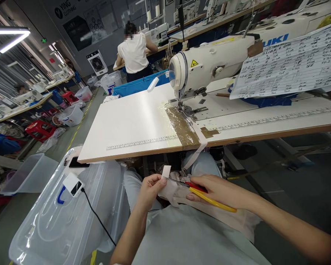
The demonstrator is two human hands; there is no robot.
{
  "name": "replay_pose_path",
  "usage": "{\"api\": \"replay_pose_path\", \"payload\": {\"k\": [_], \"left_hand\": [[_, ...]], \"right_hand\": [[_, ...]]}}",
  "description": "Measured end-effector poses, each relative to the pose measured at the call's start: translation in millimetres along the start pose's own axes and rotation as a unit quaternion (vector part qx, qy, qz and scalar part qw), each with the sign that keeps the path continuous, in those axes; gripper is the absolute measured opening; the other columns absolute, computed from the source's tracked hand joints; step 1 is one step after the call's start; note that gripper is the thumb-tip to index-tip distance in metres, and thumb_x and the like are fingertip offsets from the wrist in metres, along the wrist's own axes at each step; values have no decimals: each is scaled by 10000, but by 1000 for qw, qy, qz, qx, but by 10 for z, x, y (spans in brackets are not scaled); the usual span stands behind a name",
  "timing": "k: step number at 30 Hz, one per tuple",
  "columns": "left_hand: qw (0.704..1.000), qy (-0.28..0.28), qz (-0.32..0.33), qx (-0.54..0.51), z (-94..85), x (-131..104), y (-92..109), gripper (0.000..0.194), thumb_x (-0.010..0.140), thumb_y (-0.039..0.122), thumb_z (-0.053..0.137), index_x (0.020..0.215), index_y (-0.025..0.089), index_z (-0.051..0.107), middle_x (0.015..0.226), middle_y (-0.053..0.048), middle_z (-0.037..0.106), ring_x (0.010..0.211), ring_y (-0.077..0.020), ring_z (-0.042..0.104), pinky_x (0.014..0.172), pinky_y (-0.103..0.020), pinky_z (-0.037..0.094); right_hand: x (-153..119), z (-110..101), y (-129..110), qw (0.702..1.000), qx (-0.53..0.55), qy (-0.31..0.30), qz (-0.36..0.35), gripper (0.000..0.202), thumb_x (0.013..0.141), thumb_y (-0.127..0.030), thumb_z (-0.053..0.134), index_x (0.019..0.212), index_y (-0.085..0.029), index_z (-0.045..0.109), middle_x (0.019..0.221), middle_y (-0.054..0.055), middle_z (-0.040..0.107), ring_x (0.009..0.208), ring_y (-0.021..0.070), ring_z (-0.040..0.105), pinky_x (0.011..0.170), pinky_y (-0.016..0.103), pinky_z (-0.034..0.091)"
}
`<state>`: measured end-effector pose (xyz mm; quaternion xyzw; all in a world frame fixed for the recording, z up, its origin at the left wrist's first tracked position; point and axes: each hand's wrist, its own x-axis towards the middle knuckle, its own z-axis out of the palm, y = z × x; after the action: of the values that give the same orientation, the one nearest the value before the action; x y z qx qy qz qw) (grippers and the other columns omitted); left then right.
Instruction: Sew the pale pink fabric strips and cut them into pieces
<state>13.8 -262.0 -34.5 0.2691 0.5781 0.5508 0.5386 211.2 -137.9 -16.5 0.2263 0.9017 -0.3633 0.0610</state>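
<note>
Pinched between the thumb and fingers of my left hand (151, 187) is the end of a pale fabric strip (166, 171), its tip standing up above the fingers. My right hand (209, 189) is wrapped round scissors (213, 200) with red and yellow handles. Their blades point left and reach the strip close to my left thumb. Light, thin fabric (179, 193) lies bunched across my lap below both hands. A long pale band (198, 147) hangs over the table edge from the sewing machine (206, 66) down towards my lap.
The white sewing table (132, 114) spans the space ahead, with brown tape and printed rulers on it. A written sheet (289, 59) hangs at the machine's right. On the left, a clear lidded box (57, 209) carries a phone (78, 162) and a cabled white device (73, 184). A person (135, 51) sits beyond.
</note>
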Motion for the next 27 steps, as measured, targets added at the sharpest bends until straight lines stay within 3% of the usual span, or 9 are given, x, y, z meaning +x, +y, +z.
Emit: {"api": "replay_pose_path", "payload": {"k": [7,14,20,24,27], "left_hand": [[1000,-4,-9,9,19,81,16,578,567,658,811,667,116,635,595,-13,553,555,-92,428,552,-220,314],[1000,-12,-22,19,54,202,55,575,559,652,816,617,124,594,582,0,519,561,-86,405,558,-215,306],[999,-12,-33,24,93,309,143,578,581,663,801,633,121,608,584,-8,525,558,-93,413,559,-222,321],[997,-12,-18,67,57,369,134,573,657,675,752,692,113,643,623,-25,550,605,-118,454,606,-237,360],[995,18,20,96,-35,395,44,548,743,663,692,701,120,630,643,-23,544,630,-120,446,619,-232,355]], "right_hand": [[43,41,103,999,-4,32,15,544,842,-687,498,619,-222,325,550,-22,436,514,145,407,498,271,224],[121,-132,47,996,-75,31,20,539,868,-717,420,659,-240,282,577,2,489,522,176,456,515,280,209],[222,-198,109,999,-27,23,36,563,853,-730,410,619,-239,266,552,12,475,514,181,478,508,283,234],[36,-352,339,993,13,88,81,552,808,-730,496,623,-242,314,559,19,503,511,202,496,496,296,265],[-237,-651,623,976,26,173,127,495,802,-733,499,690,-254,448,638,58,598,550,252,559,509,338,344]]}}
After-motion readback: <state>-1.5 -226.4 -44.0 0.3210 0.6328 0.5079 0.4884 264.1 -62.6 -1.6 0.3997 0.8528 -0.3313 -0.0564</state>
